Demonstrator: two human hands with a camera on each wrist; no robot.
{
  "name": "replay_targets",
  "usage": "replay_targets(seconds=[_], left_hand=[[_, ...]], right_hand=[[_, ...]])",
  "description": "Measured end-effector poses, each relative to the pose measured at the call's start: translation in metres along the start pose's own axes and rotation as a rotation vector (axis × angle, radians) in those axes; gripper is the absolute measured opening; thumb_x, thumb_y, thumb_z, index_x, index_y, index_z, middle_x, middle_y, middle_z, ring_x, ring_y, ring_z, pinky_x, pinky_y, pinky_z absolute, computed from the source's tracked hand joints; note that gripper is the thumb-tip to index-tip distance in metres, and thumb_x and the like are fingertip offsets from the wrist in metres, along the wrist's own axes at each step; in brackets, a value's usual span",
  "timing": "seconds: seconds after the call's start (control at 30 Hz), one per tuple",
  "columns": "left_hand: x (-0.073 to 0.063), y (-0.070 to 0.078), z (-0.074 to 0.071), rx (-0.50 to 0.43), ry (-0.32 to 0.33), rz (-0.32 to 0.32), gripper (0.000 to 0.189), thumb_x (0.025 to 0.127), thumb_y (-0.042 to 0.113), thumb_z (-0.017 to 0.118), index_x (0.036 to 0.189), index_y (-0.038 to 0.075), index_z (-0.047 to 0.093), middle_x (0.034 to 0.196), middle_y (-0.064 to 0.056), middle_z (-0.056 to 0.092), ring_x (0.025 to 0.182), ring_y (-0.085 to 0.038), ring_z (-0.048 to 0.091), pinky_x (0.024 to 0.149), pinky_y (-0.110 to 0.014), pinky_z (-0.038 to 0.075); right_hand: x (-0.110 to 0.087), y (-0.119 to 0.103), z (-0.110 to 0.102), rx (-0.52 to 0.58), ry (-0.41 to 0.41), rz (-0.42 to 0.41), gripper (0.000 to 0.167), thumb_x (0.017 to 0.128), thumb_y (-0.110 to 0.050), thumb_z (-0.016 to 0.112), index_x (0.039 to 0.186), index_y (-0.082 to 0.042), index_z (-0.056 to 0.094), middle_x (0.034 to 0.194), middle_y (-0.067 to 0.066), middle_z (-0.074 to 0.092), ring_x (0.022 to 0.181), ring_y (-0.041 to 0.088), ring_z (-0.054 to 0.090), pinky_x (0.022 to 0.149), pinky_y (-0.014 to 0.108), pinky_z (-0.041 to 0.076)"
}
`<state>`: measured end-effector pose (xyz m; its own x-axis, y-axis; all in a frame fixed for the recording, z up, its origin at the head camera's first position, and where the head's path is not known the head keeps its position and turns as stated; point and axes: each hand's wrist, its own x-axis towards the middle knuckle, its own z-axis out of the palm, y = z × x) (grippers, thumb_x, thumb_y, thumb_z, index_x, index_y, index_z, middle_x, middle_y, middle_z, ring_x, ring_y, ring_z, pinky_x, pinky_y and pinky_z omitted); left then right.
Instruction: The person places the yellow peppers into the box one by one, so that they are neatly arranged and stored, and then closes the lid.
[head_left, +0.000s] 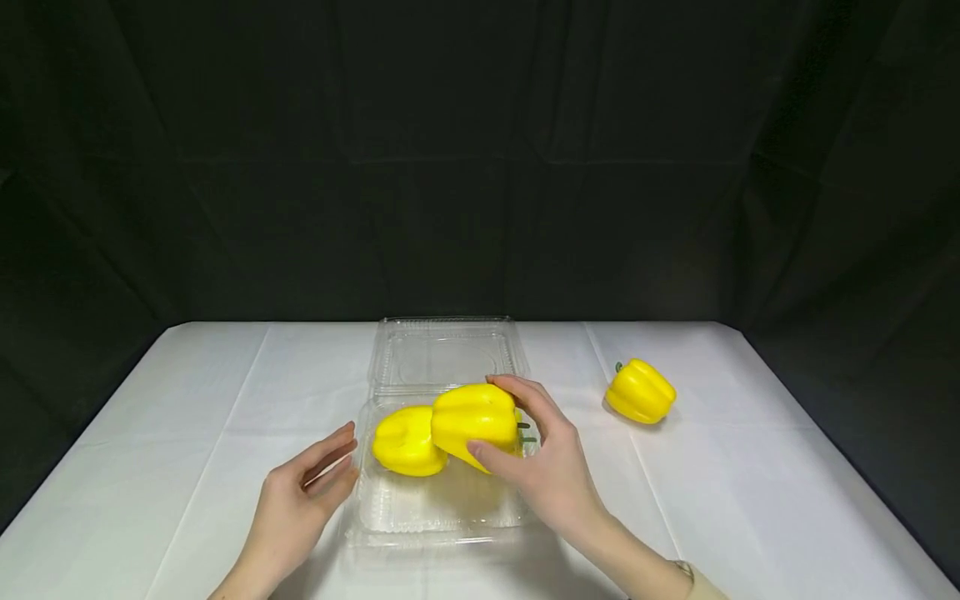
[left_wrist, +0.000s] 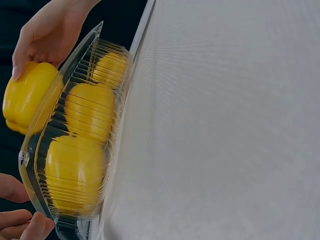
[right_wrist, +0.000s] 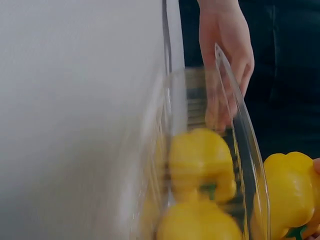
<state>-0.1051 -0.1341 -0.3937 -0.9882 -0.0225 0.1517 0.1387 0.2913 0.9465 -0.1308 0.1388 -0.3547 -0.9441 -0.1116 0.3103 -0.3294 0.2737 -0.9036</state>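
Observation:
My right hand (head_left: 551, 467) grips a yellow bell pepper (head_left: 476, 417) above a clear plastic clamshell container (head_left: 420, 517), whose lid (head_left: 442, 350) lies folded back. A second yellow bell pepper (head_left: 408, 442) sits inside at the left. Another pepper (right_wrist: 200, 222) in the container shows in the right wrist view, largely hidden from above by the held one. At the container's left side is my left hand (head_left: 300, 492), its fingers loosely bent and close against the wall. In the left wrist view its fingertips (left_wrist: 40, 225) appear to touch the rim.
One more yellow bell pepper (head_left: 641, 392) lies on the white-covered table (head_left: 735, 500), to the right of the container. Black cloth (head_left: 450, 208) hangs behind the table and along its sides.

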Motion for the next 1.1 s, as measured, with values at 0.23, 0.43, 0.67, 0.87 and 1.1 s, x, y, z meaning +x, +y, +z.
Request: replay_targets(seconds=[0.23,0.43,0.67,0.87,1.1], left_hand=[[0.002,0.001,0.001,0.004,-0.008,-0.026,0.045,0.090,-0.004,0.070,0.134,-0.001,0.060,0.142,-0.012,0.058,0.122,-0.029,0.063,0.095,-0.014,0.055],[0.002,0.000,0.000,0.010,-0.021,-0.024,0.045,0.091,-0.001,0.070,0.135,0.001,0.060,0.143,-0.011,0.058,0.123,-0.027,0.062,0.096,-0.014,0.054],[0.002,-0.001,-0.001,-0.013,-0.017,-0.015,0.044,0.092,0.000,0.069,0.135,0.001,0.060,0.144,-0.010,0.056,0.125,-0.026,0.060,0.097,-0.014,0.054],[0.004,-0.003,0.000,-0.007,-0.015,-0.024,0.044,0.092,0.000,0.069,0.135,0.001,0.059,0.143,-0.012,0.057,0.125,-0.028,0.060,0.096,-0.014,0.054],[0.004,-0.004,0.001,-0.018,-0.016,-0.029,0.045,0.092,0.000,0.070,0.136,0.002,0.059,0.143,-0.010,0.057,0.125,-0.026,0.060,0.097,-0.015,0.054]], right_hand=[[-0.004,-0.004,0.018,-0.013,-0.042,0.023,0.064,0.077,-0.017,0.085,0.133,-0.034,0.059,0.133,-0.013,0.058,0.120,0.013,0.052,0.101,0.031,0.054],[-0.011,-0.006,0.026,-0.012,-0.063,0.029,0.064,0.077,-0.016,0.085,0.132,-0.035,0.059,0.132,-0.016,0.058,0.119,0.013,0.055,0.099,0.030,0.055],[-0.015,-0.006,0.033,-0.004,-0.103,0.032,0.065,0.076,-0.020,0.087,0.133,-0.032,0.059,0.134,-0.013,0.058,0.118,0.012,0.057,0.103,0.033,0.053],[-0.019,-0.002,0.039,0.025,-0.145,-0.017,0.066,0.076,-0.020,0.088,0.136,-0.021,0.059,0.132,-0.010,0.058,0.118,0.015,0.061,0.101,0.030,0.056],[-0.023,0.005,0.044,0.034,-0.187,-0.070,0.065,0.077,-0.020,0.088,0.135,-0.016,0.059,0.133,-0.005,0.058,0.122,0.014,0.059,0.106,0.027,0.053]])
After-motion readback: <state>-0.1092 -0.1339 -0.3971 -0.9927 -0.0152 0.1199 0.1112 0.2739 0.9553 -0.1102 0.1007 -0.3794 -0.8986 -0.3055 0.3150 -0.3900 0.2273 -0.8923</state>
